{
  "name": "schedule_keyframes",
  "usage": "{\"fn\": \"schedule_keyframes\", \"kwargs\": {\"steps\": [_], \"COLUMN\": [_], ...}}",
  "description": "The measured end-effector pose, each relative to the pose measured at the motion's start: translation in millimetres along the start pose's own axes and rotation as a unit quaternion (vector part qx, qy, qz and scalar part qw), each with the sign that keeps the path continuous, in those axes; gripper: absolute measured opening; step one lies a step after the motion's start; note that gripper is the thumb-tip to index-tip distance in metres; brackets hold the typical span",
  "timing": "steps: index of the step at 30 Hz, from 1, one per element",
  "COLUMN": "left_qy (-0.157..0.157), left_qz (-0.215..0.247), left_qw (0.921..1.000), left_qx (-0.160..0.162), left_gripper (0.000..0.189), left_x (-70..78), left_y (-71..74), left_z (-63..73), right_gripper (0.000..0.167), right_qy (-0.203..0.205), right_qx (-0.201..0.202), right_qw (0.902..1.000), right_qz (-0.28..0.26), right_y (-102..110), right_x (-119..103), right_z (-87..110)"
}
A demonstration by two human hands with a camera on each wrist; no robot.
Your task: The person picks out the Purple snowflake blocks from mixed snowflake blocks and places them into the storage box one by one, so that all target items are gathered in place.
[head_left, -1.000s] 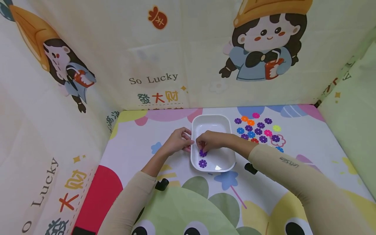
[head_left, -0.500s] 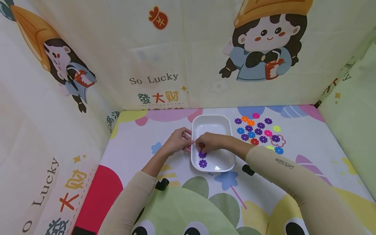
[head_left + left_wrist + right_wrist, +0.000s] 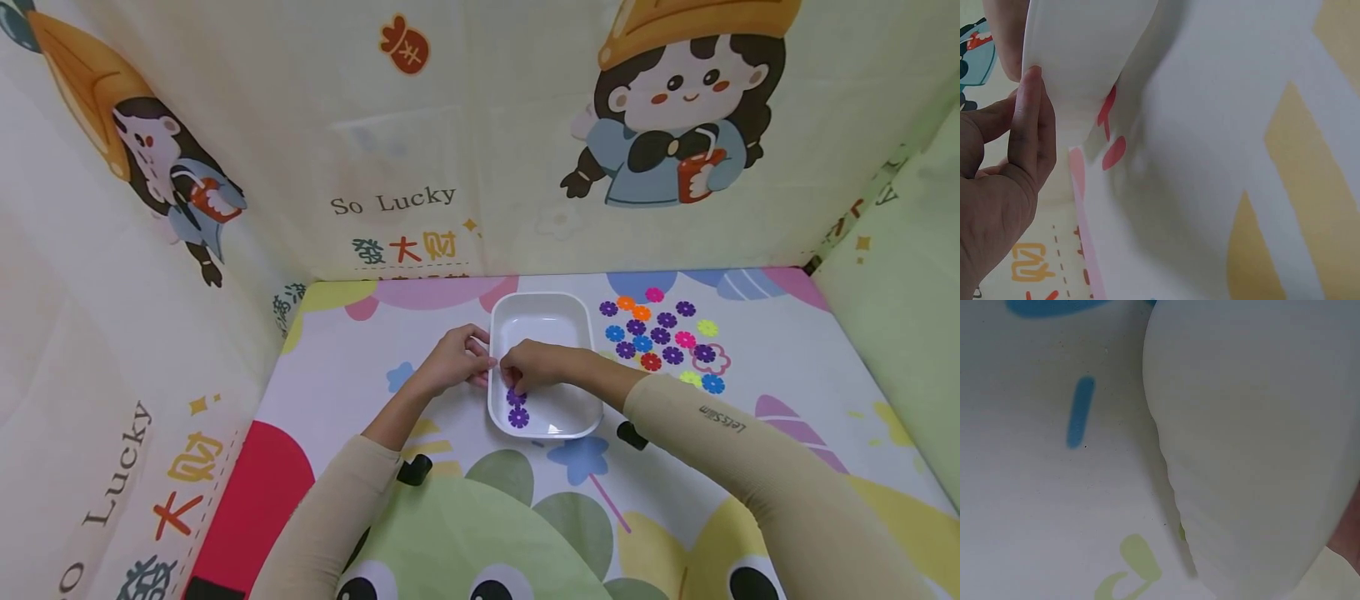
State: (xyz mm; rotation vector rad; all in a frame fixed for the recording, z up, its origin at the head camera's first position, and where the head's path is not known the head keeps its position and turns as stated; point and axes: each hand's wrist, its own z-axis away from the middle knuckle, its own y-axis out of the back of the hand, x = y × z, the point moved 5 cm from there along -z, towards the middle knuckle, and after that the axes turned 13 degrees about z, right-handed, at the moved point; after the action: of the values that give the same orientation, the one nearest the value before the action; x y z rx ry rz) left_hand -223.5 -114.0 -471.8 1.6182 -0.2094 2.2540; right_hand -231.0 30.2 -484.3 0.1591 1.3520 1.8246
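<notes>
Patterned table [image 3: 465, 425], white tray [image 3: 558, 322] on it, left hand [image 3: 455, 358] touching tray's left rim, pinch or press unclear, right hand [image 3: 538, 362] over tray, pinching purple flower [image 3: 516, 397] inside, second flower [image 3: 518, 417] just nearer, loose flowers [image 3: 660, 336] beyond right rim.

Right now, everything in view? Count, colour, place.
tray: 1, white, on table cover
tray flowers: 2 visible, purple, near-left in tray
loose flowers: 18 visible (8 purple, 3 blue, 2 orange, 2 pink, 2 yellow-green, 1 red), right of tray
table cover: 1, white, coloured prints, under tray
printed cloth: count unclear, pale, back and sides
dark item: 1, black, lower left edge, unidentified
wrist devices: 2, black, at cuffs
sleeves: 2, beige, forearms
left grip: 1, bare, tray's left rim
right grip: 1, bare, at farther tray flower
</notes>
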Motion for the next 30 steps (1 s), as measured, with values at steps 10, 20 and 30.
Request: {"fn": "schedule_keyframes", "kwargs": {"steps": [10, 20, 30], "left_qy": [0.004, 0.009, 0.015], "left_qz": [-0.006, -0.01, -0.003], "left_qw": [1.0, 0.9999, 0.9999], "left_qx": [0.001, 0.006, 0.005], "left_gripper": [0.039, 0.039, 0.039], "left_x": [1.3, 0.5, -2.4], "left_y": [0.2, 0.5, 0.9], "left_z": [1.3, 1.3, 0.7], "right_gripper": [0.009, 0.009, 0.007], "right_qy": [0.002, -0.001, 0.001], "right_qx": [0.002, 0.004, 0.009], "right_qw": [1.0, 1.0, 0.9997], "right_qz": [0.004, -0.003, -0.023], "right_y": [0.2, -1.2, 0.2], "right_x": [-2.0, -1.8, -0.5], "right_z": [1.9, 2.4, 7.2]}}
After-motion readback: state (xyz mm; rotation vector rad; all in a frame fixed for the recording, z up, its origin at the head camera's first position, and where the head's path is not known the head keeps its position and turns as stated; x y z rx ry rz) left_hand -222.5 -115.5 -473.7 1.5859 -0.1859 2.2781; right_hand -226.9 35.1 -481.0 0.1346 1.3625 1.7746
